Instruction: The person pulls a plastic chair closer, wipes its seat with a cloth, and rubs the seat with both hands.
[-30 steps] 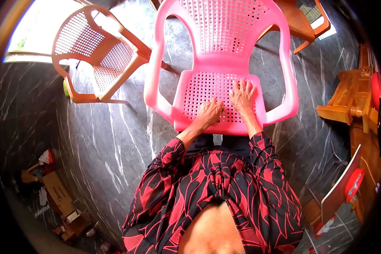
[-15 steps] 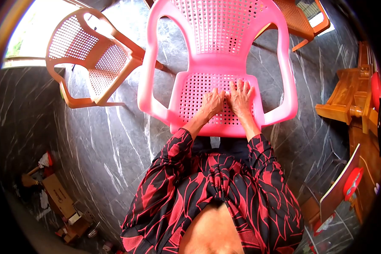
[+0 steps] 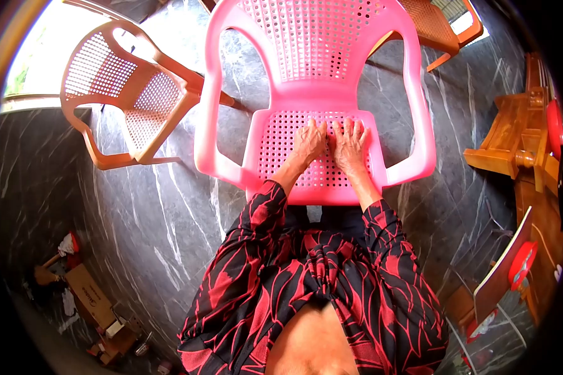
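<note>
A pink plastic armchair with a perforated seat and back stands directly in front of me. Both my hands are over the seat, close together but apart. My left hand rests at the middle of the seat, its fingers drawn together and bent downward; whatever is under them, if anything, is hidden. Just to its right, my right hand lies palm down on the perforations, fingers spread and pointing towards the backrest. Nothing shows in the right hand.
A brown plastic chair stands at the left, and another brown chair is at the back right. Wooden furniture lines the right side. A cardboard box sits among clutter at lower left. The floor is dark, veined tile.
My hands have drawn slightly apart on the seat; before, their thumbs met in the middle. The pink chair appears slightly lower and further left in view.
</note>
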Demonstrator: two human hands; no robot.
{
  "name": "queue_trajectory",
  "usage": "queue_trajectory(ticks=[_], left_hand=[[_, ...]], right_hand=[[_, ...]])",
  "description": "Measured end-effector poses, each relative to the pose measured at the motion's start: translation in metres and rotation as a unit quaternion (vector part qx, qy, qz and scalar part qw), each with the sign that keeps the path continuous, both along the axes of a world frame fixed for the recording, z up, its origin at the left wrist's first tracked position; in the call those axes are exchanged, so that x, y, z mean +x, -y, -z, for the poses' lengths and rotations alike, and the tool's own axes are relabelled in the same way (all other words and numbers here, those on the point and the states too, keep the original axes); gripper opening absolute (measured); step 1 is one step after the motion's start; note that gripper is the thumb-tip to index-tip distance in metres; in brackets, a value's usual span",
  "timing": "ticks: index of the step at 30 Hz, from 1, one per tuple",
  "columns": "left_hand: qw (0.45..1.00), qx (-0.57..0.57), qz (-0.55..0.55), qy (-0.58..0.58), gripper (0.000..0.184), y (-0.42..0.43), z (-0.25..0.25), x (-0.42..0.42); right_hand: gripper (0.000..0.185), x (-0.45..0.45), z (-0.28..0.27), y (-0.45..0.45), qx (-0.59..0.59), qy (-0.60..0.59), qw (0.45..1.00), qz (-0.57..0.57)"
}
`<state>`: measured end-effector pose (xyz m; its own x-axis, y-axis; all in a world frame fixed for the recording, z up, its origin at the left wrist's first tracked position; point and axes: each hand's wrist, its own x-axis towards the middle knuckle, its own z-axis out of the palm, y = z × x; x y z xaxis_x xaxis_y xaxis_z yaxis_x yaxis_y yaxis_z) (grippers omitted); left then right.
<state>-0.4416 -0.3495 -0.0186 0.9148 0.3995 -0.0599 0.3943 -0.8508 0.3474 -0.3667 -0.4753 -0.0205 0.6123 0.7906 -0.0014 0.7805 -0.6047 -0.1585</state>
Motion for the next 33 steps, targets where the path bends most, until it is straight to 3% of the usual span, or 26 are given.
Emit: queue_trajectory(ticks=[10, 16, 20, 23, 25, 33], left_hand=[[1.0, 0.008, -0.017, -0.011, 0.026, -0.007, 0.002, 0.011], [0.998, -0.024, -0.011, -0.051, 0.045, -0.015, 0.0, 0.021], [0.998, -0.023, -0.009, -0.054, 0.045, -0.016, 0.0, 0.023], [0.998, -0.036, -0.014, -0.052, 0.042, -0.015, 0.003, 0.022], [0.998, -0.017, -0.043, 0.048, 0.015, -0.015, 0.004, 0.023], [0.997, -0.002, -0.056, 0.046, 0.015, -0.016, 0.005, 0.03]], right_hand=[[0.051, -0.002, -0.002, -0.001, -0.014, 0.0, 1.0, 0.006], [0.047, -0.003, -0.004, -0.002, -0.009, 0.006, 1.0, 0.005], [0.047, -0.004, 0.0, -0.001, 0.013, 0.015, 1.0, 0.006], [0.047, -0.005, -0.001, 0.0, 0.001, 0.029, 1.0, 0.0], [0.047, -0.005, -0.002, -0.001, -0.011, 0.026, 1.0, 0.001], [0.049, -0.005, -0.003, -0.003, 0.027, 0.022, 0.999, -0.002]])
